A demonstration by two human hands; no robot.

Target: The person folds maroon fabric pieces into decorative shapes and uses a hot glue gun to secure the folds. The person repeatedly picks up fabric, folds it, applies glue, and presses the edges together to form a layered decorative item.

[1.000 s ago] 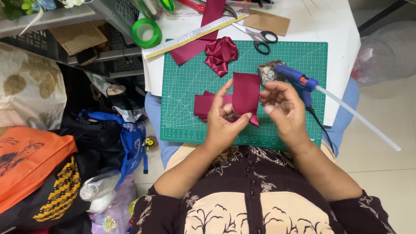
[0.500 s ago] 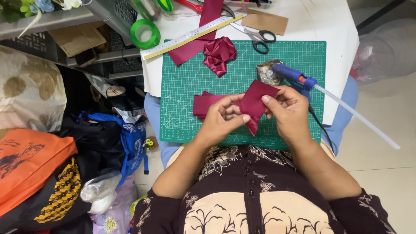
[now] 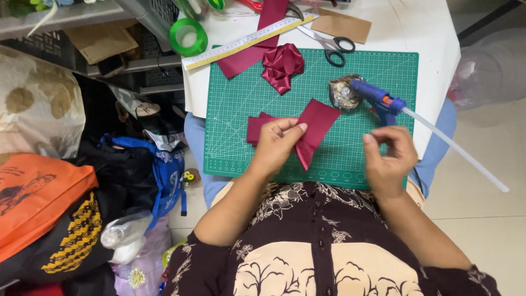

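A white table (image 3: 433,38) carries a green gridded cutting mat (image 3: 372,159), its flat rubbery surface ruled with pale lines and arcs, its near edge close to the seated person's patterned dark blouse. To the person's left, beyond the table's edge, soft bags crowd the floor: an orange fabric bag (image 3: 33,197), a blue one (image 3: 167,170) and a cream cushion with tan blotches (image 3: 38,104). To the right, bare tiled floor lies beyond the table's edge.

Across the mat's top edge lies a long pale ruler (image 3: 246,41), slanted over a flat strip of maroon ribbon (image 3: 241,60). Just beside it sits a glossy folded ribbon rosette (image 3: 282,66). Black-handled scissors (image 3: 334,46) lie at the mat's upper rim, near a brown card piece (image 3: 342,24) and a green tape roll (image 3: 188,37) off the corner. A blue glue gun (image 3: 381,101) rests at the mat's right side, a clear glue stick (image 3: 455,148) jutting past the table edge.

The left hand (image 3: 276,145) pinches a satin maroon ribbon piece (image 3: 318,123), a folded strip tapering to a point, held just above the mat's middle over other maroon scraps (image 3: 257,126). The right hand (image 3: 389,156) hovers apart from it near the mat's right edge, thumb and forefinger pressed together; whether anything lies in that grip cannot be told. Open mat shows between the hands.
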